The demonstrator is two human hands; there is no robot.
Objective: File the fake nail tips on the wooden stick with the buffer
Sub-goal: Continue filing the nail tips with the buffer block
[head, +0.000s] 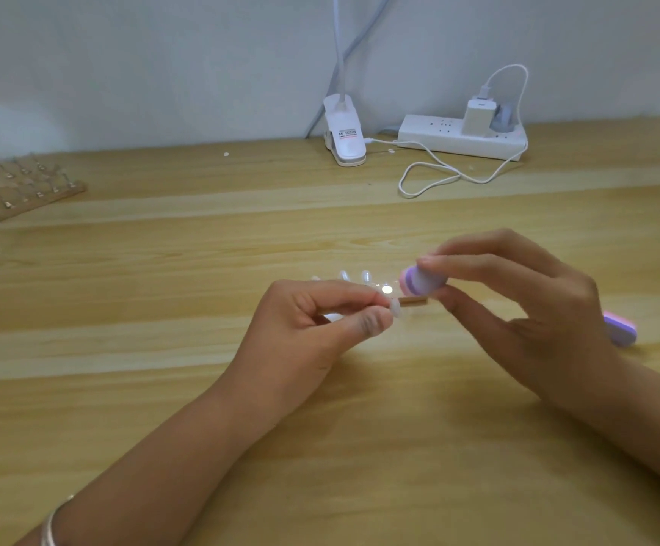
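Left hand [312, 321], forearm angled in over the surface [163, 309], pinches the wooden stick [413, 301] w/ thumb and curled fingers [344, 293], clear nail tips [365, 277] lined along it. Right hand [517, 305], held just above, grips the pink-purple buffer [422, 283] betw. thumb and forefinger, over the stick's free end.

Both forearms angle inward. The left hand [312, 321] pinches the stick [413, 300] between thumb and forefinger. The right hand [517, 305], fingers curled, grips the buffer [422, 283].
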